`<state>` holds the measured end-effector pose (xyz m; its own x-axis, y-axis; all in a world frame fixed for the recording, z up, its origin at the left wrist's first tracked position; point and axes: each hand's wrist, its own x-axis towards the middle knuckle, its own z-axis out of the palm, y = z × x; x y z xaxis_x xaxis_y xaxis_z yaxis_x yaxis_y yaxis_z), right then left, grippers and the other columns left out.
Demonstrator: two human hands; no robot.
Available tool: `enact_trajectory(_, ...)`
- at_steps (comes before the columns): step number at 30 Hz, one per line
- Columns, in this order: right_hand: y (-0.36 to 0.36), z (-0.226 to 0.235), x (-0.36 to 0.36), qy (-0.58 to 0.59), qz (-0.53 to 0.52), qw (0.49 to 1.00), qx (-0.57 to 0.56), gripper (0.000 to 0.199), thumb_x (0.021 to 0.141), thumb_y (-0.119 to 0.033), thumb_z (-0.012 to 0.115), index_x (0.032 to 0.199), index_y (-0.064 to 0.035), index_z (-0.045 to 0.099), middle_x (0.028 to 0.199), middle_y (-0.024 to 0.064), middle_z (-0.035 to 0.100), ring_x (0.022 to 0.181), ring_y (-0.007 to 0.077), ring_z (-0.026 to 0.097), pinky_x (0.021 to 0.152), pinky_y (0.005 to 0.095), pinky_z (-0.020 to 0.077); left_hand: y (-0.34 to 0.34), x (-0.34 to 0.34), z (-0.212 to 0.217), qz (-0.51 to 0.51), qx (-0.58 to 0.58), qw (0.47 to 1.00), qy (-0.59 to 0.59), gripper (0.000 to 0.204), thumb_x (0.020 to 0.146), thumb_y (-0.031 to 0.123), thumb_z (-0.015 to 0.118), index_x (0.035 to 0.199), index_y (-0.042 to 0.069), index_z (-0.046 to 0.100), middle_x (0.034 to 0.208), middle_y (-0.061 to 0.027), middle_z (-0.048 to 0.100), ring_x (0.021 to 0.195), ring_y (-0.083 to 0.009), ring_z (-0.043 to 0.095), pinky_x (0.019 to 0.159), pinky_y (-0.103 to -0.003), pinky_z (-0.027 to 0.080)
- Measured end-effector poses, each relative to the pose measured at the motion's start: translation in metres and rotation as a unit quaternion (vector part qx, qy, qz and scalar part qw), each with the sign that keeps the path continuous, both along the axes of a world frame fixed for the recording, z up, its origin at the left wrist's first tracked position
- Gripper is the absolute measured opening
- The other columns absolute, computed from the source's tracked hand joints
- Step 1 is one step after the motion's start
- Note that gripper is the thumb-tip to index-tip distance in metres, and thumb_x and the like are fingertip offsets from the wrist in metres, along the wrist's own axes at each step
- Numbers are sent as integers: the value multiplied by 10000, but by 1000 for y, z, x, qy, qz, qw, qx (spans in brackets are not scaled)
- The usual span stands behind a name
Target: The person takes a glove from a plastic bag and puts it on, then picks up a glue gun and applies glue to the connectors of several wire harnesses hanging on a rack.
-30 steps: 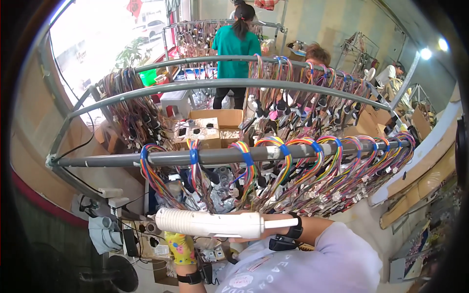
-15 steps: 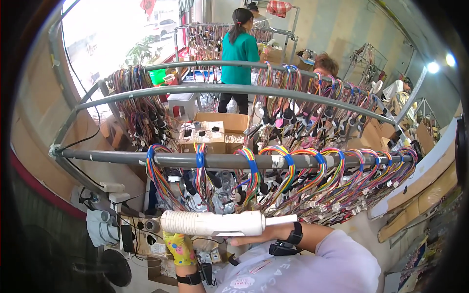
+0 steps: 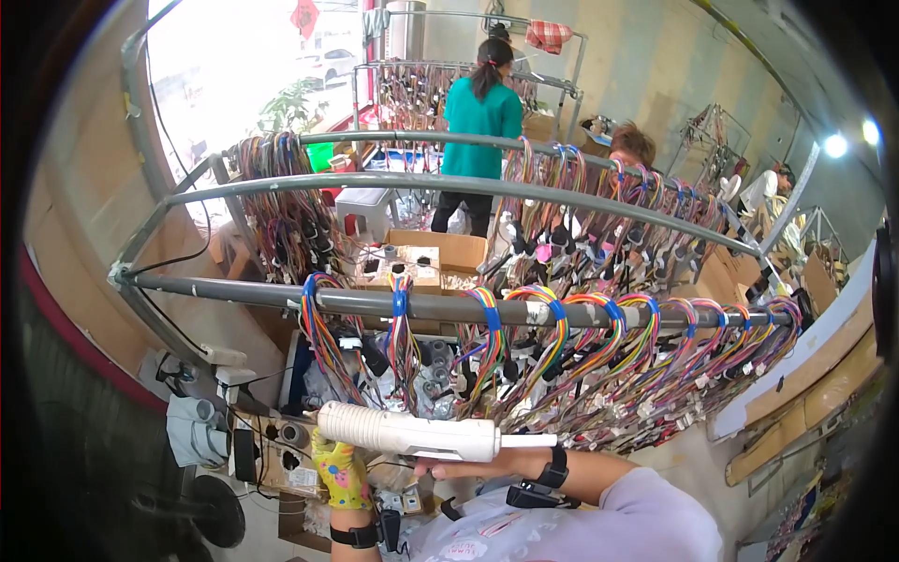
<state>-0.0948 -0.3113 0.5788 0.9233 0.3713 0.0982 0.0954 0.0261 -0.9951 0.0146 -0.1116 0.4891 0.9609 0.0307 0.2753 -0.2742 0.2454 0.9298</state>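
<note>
I hold a long white plastic tool point(image 3: 412, 434) level in front of my chest, its ribbed end to the left and its thin nozzle to the right. My left hand point(image 3: 341, 471), in a yellow flowered glove, grips beneath the ribbed end. My right hand point(image 3: 465, 463), with a black strap on its wrist, wraps the tool's body from below. Just above and beyond the tool, bundles of coloured wire harnesses point(image 3: 562, 356) hang from a grey pipe rail point(image 3: 234, 292).
More grey pipe rails point(image 3: 421, 183) with hanging harnesses arch behind. Cardboard boxes point(image 3: 440, 251) and a power strip point(image 3: 281, 436) sit below the rack. A person in a green top point(image 3: 482, 117) stands at a far rack; another person point(image 3: 633, 145) sits to the right.
The view has shifted slightly, so the far rack and the standing person sit lower in the picture. Both hands and the white tool stay in nearly the same place.
</note>
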Motion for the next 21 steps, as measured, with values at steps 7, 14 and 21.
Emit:
enact_trajectory(7,-4,7,4,-45,1,999,-30,336,874,-91,617,1200,-45,548,969,38,656,915,114,615,815,268,492,5,-2,-2,-17,-27,999,33,312,759,51,680,1042,38,549,995,-61,615,873,-157,605,829,-291,484)
enact_trajectory(14,-15,-37,10,236,42,935,262,418,871,-76,605,1268,-10,490,1140,51,602,979,146,609,836,217,479,12,12,-22,-2,136,990,-43,214,807,73,609,1017,32,594,936,-76,625,857,-201,610,770,-314,490)
enact_trajectory(21,-29,-41,15,-79,29,995,45,508,808,-101,639,1274,-1,465,1137,141,576,1020,207,579,860,310,461,-19,14,-15,-54,147,987,37,242,822,115,610,1033,-3,594,949,-89,629,841,-203,606,750,-317,482)
